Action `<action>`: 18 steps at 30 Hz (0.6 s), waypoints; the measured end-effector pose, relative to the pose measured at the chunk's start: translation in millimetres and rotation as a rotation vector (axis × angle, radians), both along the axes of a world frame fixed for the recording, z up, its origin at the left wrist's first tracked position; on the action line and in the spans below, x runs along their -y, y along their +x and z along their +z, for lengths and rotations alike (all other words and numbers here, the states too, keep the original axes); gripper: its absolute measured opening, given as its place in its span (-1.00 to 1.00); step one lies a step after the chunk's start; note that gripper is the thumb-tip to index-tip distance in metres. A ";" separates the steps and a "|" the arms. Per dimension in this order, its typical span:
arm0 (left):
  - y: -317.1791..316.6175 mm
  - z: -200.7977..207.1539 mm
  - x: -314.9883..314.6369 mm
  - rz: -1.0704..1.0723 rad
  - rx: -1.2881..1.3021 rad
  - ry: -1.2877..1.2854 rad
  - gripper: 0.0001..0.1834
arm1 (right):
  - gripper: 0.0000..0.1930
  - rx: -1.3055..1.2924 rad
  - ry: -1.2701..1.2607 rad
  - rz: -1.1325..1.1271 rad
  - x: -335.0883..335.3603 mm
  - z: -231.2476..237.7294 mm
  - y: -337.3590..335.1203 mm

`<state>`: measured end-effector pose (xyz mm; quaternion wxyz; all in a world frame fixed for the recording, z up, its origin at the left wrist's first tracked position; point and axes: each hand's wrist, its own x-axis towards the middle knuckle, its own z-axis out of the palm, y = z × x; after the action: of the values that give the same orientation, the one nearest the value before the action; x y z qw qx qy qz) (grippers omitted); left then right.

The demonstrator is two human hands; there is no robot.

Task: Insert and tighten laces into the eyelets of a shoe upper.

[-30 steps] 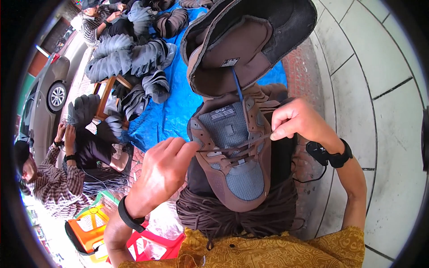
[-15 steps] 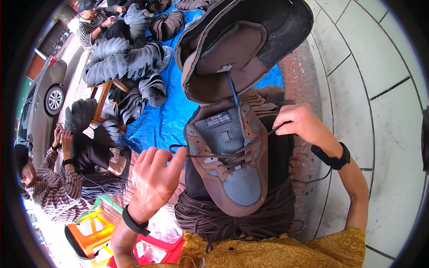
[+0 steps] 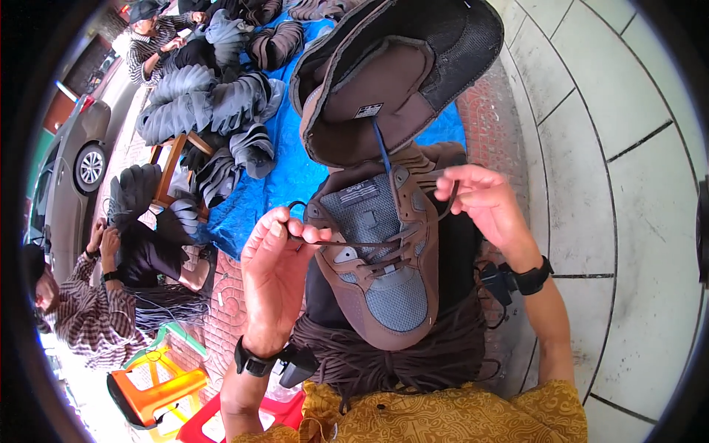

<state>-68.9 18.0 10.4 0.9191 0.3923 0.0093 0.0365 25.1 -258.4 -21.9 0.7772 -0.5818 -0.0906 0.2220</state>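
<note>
A brown and grey shoe upper (image 3: 399,303) lies over my lap, its toe end toward me and its eyelets partly laced. My left hand (image 3: 275,258), palm turned up, pinches a dark brown shoelace (image 3: 354,244) at the left eyelet row. The lace stretches across the tongue. At the right row, my right hand (image 3: 484,207) has a curved length of lace between thumb and fingers. Beyond the tongue, another brown upper (image 3: 380,81) stands with its lining showing; a blue strip (image 3: 382,148) runs between the two.
A thick bundle of brown laces (image 3: 369,369) covers my lap. Grey uppers (image 3: 199,103) are heaped on a blue tarp (image 3: 258,192) beside a wooden stool (image 3: 171,170). Two people in checked shirts sit at left. Orange (image 3: 166,384) and red plastic stools stand near me; a car (image 3: 74,162) is behind.
My left hand has turned palm up and moved slightly up, drawing the lace. My right hand has shifted slightly left and opened its fingers more around the lace.
</note>
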 end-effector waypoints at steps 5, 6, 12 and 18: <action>-0.8 -5.5 0.4 0.075 -0.077 -0.017 -0.83 | -0.81 -0.080 0.537 -0.217 2.5 -9.5 10.4; -1.6 -7.7 -1.0 0.089 -0.105 -0.016 -0.82 | -0.82 -0.064 0.584 -0.149 5.4 -11.2 13.4; -16.6 -2.7 -8.1 0.087 -0.151 0.052 -0.82 | -0.85 -0.066 0.170 -0.290 16.1 -7.7 16.7; -30.8 -8.4 -30.4 0.144 -0.193 0.100 -0.84 | -0.84 -0.101 0.151 -0.261 24.6 -14.1 26.5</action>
<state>-99.8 48.4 2.0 0.8883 0.4375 0.1239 0.0648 51.7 -283.0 -36.0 0.8445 -0.5166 0.0088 0.1407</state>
